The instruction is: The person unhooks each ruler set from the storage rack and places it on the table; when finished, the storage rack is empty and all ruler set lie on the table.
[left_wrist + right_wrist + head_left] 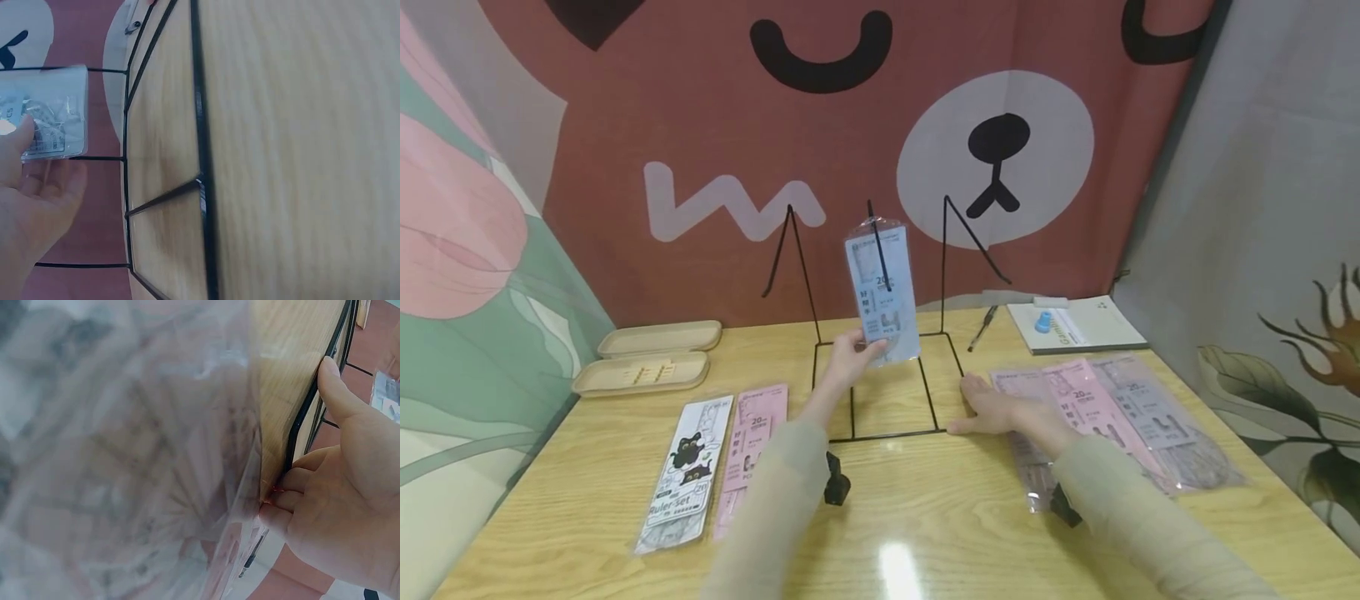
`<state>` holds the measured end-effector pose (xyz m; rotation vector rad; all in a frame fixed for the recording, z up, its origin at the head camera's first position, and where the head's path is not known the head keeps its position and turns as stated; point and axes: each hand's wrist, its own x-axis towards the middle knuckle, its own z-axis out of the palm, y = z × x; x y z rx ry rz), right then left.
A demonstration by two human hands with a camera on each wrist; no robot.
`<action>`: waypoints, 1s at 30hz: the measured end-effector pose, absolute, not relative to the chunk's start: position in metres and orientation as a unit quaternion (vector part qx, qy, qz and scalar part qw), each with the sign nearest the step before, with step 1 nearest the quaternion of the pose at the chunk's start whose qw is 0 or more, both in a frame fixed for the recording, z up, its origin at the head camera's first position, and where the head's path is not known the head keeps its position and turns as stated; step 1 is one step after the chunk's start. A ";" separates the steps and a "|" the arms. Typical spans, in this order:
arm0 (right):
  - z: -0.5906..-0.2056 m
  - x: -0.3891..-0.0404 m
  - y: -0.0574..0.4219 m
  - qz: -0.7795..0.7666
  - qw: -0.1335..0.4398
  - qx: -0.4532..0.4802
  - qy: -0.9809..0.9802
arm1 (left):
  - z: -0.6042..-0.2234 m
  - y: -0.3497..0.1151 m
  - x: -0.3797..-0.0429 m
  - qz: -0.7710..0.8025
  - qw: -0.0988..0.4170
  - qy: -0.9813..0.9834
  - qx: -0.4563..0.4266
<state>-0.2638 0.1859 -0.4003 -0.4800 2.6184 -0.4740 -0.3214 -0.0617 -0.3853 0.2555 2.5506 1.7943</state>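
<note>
A blue ruler-set packet (891, 292) in clear plastic hangs upright at the middle hook of a black wire display rack (898, 434). My left hand (848, 360) pinches the packet's lower left part, with the thumb over its front. In the left wrist view the packet's lower end (59, 119) shows small clear pieces inside. At the rack's front right corner rests my right hand (1000, 406), thumb (340, 397) apart from the other fingers and touching the bar. The tips of those other fingers are partly hidden in the right wrist view.
On the left lie a white cat-print ruler set (688, 467), a pink packet (752, 450) and an opened beige case (647, 371). Right of the rack are overlapping packets (1093, 408), a black pen (982, 327) and a notebook (1078, 325) bearing a blue object (1042, 322).
</note>
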 end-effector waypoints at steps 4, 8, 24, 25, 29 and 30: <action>-0.400 -0.265 0.187 -0.175 0.215 -0.171 0.945 | -0.384 -0.064 -0.313 0.581 0.003 0.810 0.085; -0.399 -0.265 0.188 -0.174 0.215 -0.173 0.945 | -0.386 -0.068 -0.305 0.572 -0.009 0.814 0.101; -0.398 -0.263 0.187 -0.175 0.217 -0.174 0.945 | -0.391 -0.095 -0.235 0.561 0.038 0.798 0.218; -0.397 -0.263 0.187 -0.174 0.217 -0.172 0.945 | -0.391 -0.096 -0.229 0.560 0.043 0.798 0.218; -0.397 -0.262 0.185 -0.171 0.218 -0.174 0.945 | -0.388 -0.101 -0.208 0.560 0.057 0.796 0.221; -0.397 -0.262 0.185 -0.170 0.218 -0.175 0.945 | -0.387 -0.103 -0.204 0.563 0.061 0.793 0.223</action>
